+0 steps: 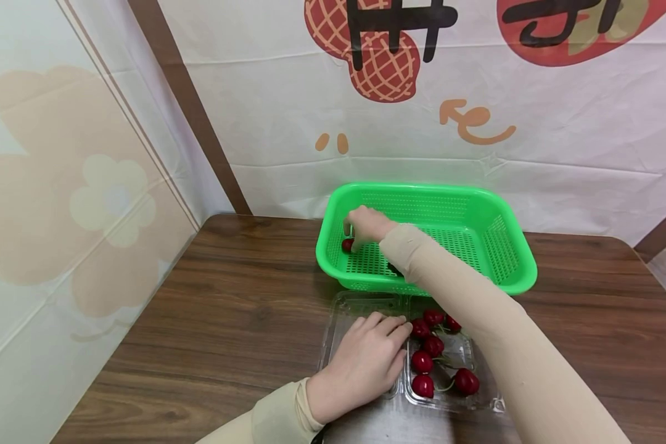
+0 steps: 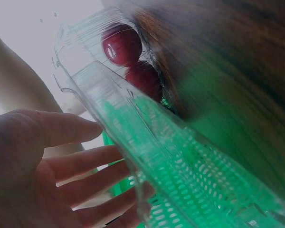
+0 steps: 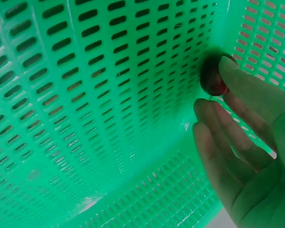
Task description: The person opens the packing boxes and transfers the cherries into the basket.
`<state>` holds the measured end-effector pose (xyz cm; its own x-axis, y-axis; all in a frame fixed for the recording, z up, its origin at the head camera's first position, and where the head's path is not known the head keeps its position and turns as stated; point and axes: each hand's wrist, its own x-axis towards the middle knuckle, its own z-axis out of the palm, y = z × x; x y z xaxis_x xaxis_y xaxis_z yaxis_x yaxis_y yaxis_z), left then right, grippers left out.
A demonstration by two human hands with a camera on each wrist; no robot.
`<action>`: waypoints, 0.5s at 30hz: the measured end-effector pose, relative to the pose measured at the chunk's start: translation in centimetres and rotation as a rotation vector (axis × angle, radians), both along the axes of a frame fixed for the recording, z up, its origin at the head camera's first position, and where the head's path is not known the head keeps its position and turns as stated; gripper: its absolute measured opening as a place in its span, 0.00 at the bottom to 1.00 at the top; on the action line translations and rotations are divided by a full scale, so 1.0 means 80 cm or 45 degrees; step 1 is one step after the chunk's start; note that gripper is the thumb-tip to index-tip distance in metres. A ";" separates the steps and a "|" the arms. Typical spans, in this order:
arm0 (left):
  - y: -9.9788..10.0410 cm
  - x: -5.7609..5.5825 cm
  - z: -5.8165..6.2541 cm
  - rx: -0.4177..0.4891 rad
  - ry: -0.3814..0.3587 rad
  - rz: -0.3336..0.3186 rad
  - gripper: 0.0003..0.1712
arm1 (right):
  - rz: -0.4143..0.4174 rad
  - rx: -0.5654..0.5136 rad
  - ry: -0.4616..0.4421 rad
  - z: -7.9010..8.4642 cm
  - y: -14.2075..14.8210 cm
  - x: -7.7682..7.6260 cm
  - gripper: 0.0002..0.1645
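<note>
Inside the green basket (image 1: 422, 288), my right hand (image 1: 366, 224) pinches a dark red cherry (image 3: 213, 75) between thumb and index finger, near the left end. The other fingers of that hand stand apart from the cherry, bent slightly. My left hand (image 1: 363, 364) rests on the left half of an opened clear plastic box (image 1: 333, 336), its fingertips at the middle edge. Its fingers (image 2: 90, 183) look loose in the left wrist view, with the thumb touching the plastic rim. Several red cherries (image 1: 433, 346) with green stems lie in the right half; my right forearm covers part of it.
A brown wooden table (image 1: 222, 296) carries the basket and the box, the basket standing directly behind the box. Behind the table hangs a white printed cloth (image 1: 266, 98). Another pale cloth (image 1: 44, 246) with a flower print borders the left side.
</note>
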<state>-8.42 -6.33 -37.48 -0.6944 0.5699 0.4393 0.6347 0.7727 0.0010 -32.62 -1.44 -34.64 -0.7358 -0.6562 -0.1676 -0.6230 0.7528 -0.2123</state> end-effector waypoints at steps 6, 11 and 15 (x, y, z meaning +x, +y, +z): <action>0.000 0.000 0.001 0.001 0.004 0.002 0.17 | 0.010 0.029 0.021 0.008 0.003 0.002 0.23; -0.001 0.001 0.002 0.007 -0.001 0.000 0.17 | 0.027 0.034 0.024 0.019 0.006 0.006 0.16; -0.001 0.001 0.002 0.005 -0.012 0.000 0.17 | 0.033 0.037 0.022 0.030 0.012 0.011 0.12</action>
